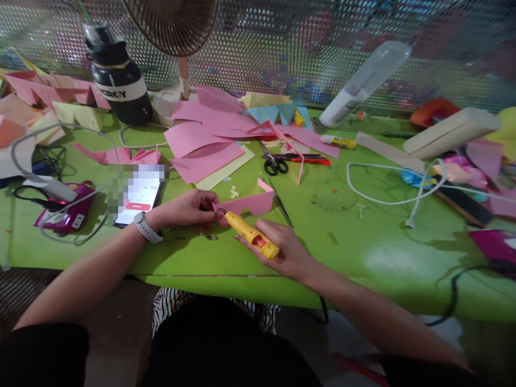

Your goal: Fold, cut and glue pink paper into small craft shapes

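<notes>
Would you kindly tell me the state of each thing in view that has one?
Yellow tool: gripped in the right hand, tip close to the pink paper strip.
Pink paper strip: creased, one end in the left hand.
Phone: screen lit.
Purple power strip: red light glowing.
Scissors: lying flat; blades' opening unclear.
Fan: upright; whether spinning, unclear.
Black bottle: standing upright.

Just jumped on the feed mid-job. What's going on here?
A person sits at a green table, working with both hands. The left hand pinches one end of a pink paper cutout. The right hand has a grip on a yellow tool, its tip close to the left hand; I can't tell whether it touches the paper. A lit phone lies near the left wrist, and black scissors lie beyond the cutout.
</notes>
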Tool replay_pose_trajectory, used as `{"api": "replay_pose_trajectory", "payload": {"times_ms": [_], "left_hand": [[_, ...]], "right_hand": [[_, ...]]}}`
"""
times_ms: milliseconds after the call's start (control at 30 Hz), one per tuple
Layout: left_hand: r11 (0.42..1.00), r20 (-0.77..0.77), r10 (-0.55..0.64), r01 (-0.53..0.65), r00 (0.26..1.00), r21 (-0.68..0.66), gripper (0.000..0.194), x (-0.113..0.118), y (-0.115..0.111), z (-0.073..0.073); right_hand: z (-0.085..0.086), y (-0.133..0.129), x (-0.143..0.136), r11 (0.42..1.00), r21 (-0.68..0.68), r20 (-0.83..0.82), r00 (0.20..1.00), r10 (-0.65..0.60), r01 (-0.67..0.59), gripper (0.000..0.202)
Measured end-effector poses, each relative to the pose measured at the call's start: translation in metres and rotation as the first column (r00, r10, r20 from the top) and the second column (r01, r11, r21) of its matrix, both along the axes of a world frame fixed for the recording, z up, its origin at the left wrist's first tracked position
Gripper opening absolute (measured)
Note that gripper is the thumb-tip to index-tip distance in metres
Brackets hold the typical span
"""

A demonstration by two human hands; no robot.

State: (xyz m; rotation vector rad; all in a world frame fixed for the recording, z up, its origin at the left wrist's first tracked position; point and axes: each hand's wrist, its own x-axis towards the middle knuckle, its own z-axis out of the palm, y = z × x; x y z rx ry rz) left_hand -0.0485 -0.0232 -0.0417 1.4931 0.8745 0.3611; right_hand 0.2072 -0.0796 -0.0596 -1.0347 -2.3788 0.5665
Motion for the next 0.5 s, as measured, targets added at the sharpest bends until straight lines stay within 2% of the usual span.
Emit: {"api": "replay_pose_trajectory", "payload": {"times_ms": [200,500], "left_hand": [[1.0,-0.03,0.018,-0.019,0.999,-0.008,0.014,0.0016,-0.0012,0.0043],[1.0,-0.021,0.007,-0.007,1.0,-0.002,0.015,0.0014,-0.0007,0.0028]], "right_hand": [[0.0016,0.0005,-0.0003,1.0,0.017,0.03,1.0,-0.009,0.008,0.023],[-0.0011,0.0004,0.0,1.0,0.015,0.076,0.997,-0.012,0.011,0.021]]}}
